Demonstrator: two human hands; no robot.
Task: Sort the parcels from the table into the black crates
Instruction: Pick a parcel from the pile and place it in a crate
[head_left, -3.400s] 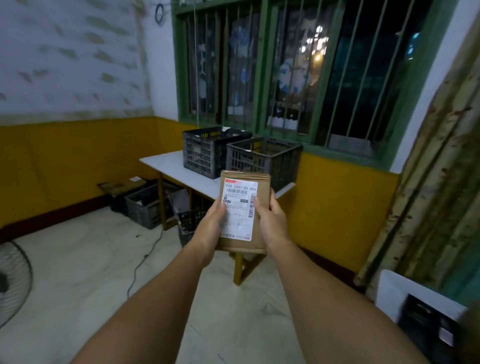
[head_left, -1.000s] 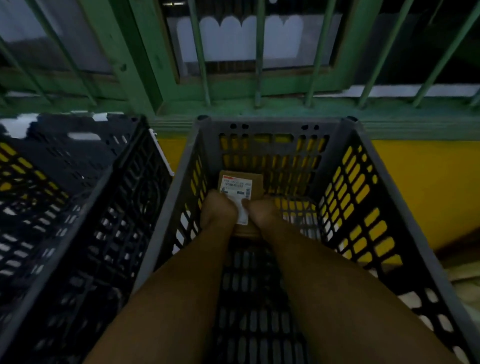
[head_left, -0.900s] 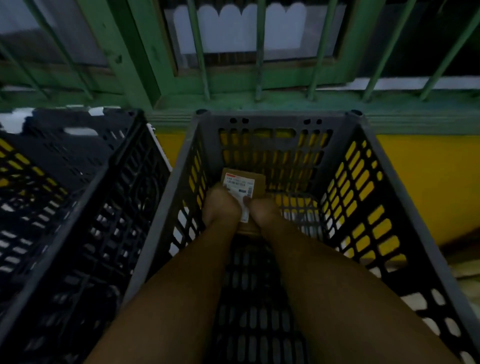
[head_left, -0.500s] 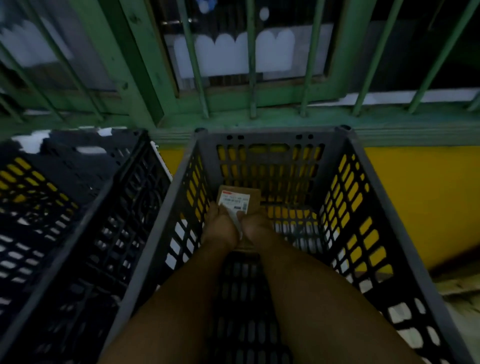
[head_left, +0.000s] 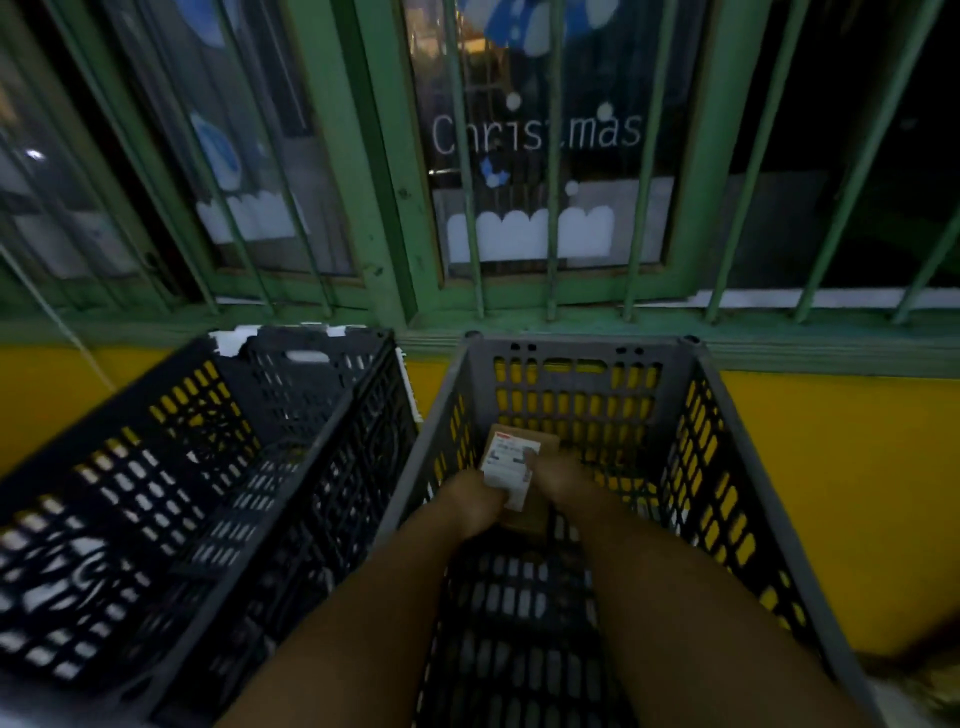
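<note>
Two black crates are set side by side below a green barred window (head_left: 519, 156) and a yellow wall (head_left: 831, 467). Deep in the right crate (head_left: 727, 441), a brown parcel (head_left: 519, 467) is gripped between the left hand (head_left: 470, 501) and right hand (head_left: 563, 480); the left crate (head_left: 208, 493) stands beside it.

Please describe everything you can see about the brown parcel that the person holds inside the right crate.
The brown parcel looks like a flat cardboard mailer with a white printed label on its upper face; the print is too blurred to read. It is low inside the right crate, near the far wall. The left hand and the right hand grip its two sides, thumbs on the label. Whether it rests on the crate floor cannot be told.
</note>
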